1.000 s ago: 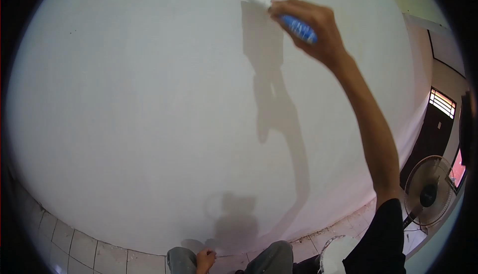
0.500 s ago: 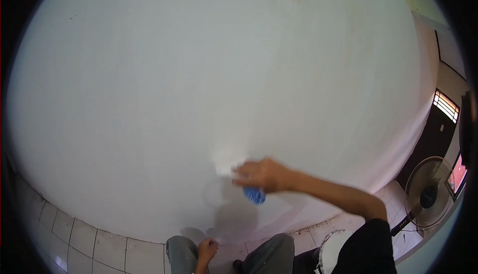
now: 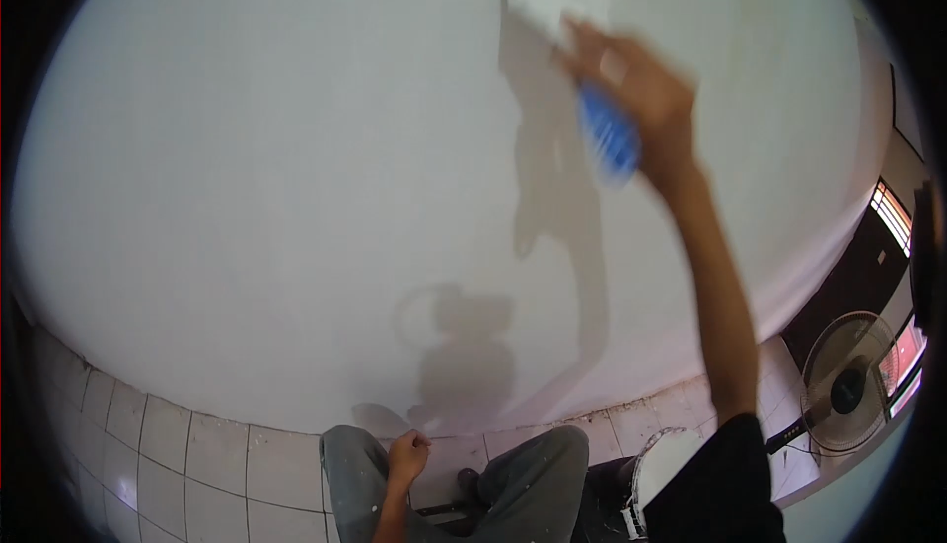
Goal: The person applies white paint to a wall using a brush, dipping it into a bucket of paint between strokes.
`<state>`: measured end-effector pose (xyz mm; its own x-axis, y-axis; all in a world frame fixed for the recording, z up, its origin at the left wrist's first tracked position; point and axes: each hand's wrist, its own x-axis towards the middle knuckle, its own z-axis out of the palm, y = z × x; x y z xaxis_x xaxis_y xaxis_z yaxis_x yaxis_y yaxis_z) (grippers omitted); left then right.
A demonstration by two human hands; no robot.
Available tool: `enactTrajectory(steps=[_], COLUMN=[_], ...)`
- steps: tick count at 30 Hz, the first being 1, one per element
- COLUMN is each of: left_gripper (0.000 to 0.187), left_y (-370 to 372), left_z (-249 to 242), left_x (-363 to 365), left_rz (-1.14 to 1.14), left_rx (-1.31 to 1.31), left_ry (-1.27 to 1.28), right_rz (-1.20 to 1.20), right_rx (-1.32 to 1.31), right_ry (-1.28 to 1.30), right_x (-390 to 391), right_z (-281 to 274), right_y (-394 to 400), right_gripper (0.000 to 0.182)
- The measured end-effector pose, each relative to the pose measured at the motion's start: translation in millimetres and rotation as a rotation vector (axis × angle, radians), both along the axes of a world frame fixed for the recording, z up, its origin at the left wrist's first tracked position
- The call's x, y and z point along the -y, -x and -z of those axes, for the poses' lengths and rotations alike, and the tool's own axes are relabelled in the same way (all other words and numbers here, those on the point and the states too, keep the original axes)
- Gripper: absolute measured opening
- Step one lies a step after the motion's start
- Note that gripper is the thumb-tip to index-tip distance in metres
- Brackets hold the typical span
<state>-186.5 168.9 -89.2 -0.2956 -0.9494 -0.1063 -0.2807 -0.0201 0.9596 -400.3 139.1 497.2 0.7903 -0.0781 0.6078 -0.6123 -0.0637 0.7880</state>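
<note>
My right hand (image 3: 641, 99) is raised against the pale wall (image 3: 296, 168), wrapped round the blue handle (image 3: 610, 134) of a tool. The tool's whitish flat head (image 3: 557, 0) lies at the wall above my fingers, blurred by motion. Low in the view, my left hand (image 3: 408, 456) rests by my left knee with its fingers curled; whether it holds anything small is hidden. Shadows of my arm and head fall on the wall.
A white-topped bucket (image 3: 666, 464) with smeared edges stands beside my right leg. At the far right are a standing fan (image 3: 848, 385) and a dark door (image 3: 838, 277). Tiled floor (image 3: 212, 459) runs along the wall's foot.
My right hand has swung up and to the right with the blue-handled tool, and its shadow now stretches up the wall. My left hand has stayed by the knee; the view has shifted slightly.
</note>
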Motion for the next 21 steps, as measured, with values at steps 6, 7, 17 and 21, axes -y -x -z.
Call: enactTrajectory(steps=[6, 7, 17, 21], left_gripper=[0.013, 0.013, 0.016, 0.017], left_y=[4.5, 6.2, 3.6, 6.0], left_z=[-1.2, 0.7, -15.5, -8.5], left_x=[-8.2, -6.4, -15.2, -12.9], left_rz=[0.029, 0.045, 0.082, 0.086], left_rx=[0.037, 0.035, 0.09, 0.071], left_ry=[0.005, 0.002, 0.063, 0.052], right_rz=[0.08, 0.063, 0.133, -0.226], right_rx=[0.141, 0.135, 0.308, 0.221], right_ry=[-0.567, -0.664, -1.177, -0.754], right_x=[-29.3, -39.7, -22.3, -8.8], right_z=[287.2, 326.2, 309.1, 128.2], right_y=[-10.5, -15.8, -0.2, 15.9], right_gripper=[0.02, 0.02, 0.044, 0.038])
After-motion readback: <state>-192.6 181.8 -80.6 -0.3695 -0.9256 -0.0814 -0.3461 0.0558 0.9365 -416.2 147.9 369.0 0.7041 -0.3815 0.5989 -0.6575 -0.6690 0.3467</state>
